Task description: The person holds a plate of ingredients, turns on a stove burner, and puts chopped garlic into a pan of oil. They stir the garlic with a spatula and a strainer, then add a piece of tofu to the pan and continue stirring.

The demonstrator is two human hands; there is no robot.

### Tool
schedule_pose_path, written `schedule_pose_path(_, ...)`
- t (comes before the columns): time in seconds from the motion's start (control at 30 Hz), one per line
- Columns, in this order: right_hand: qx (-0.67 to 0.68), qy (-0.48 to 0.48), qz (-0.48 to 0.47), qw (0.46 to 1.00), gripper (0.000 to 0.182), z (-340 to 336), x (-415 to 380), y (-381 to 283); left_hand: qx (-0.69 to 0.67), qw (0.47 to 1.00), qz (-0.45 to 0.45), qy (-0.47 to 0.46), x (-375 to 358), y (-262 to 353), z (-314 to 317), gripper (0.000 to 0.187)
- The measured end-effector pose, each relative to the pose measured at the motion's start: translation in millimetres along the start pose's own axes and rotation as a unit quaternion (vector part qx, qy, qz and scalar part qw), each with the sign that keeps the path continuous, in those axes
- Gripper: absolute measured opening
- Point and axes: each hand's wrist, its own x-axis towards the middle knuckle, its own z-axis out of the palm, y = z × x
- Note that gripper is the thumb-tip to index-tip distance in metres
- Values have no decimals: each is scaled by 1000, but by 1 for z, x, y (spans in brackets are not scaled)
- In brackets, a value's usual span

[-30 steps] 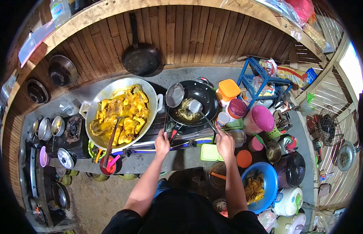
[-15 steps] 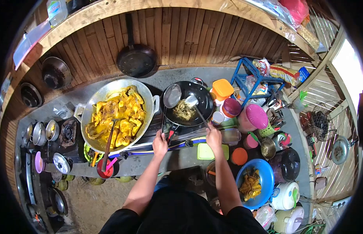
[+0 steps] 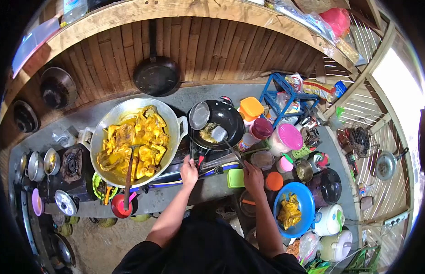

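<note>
My left hand [image 3: 189,172] is closed around the handle of a round skimmer [image 3: 199,115], whose bowl sits over the left side of a black wok [image 3: 231,119]. In my right hand [image 3: 254,177] is the handle of a metal spatula [image 3: 219,134]. Its blade rests inside the wok, at the right edge of a small heap of brownish shredded food [image 3: 206,134]. Left of the wok stands a large metal pan [image 3: 97,132] full of yellow chicken pieces [image 3: 135,139] in yellow liquid, with a long-handled wooden utensil [image 3: 129,176] leaning in it.
A blue basin [image 3: 308,201] with yellow chicken stands to the right, near a green-lidded box [image 3: 236,178] and an orange lid [image 3: 273,181]. Tubs and a blue rack [image 3: 292,98] crowd the back right. At the left are a stove [image 3: 73,164] and a red pot [image 3: 119,206].
My right hand has moved down and right, drawing the spatula blade toward me. The heap in the wok looks smaller and sits farther left. The whole view has shifted slightly.
</note>
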Motion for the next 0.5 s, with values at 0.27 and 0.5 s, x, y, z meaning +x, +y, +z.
schedule_pose_path(0.27, -52, -35, -1, 998, 32, 12, 21, 11, -8, 1000, -16, -11, 0, -8, 3, 31)
schedule_pose_path(0.5, -68, 10, -20, 997, 33, 12, 46, 47, -3, 1000, -26, -14, -1, -7, 3, 32)
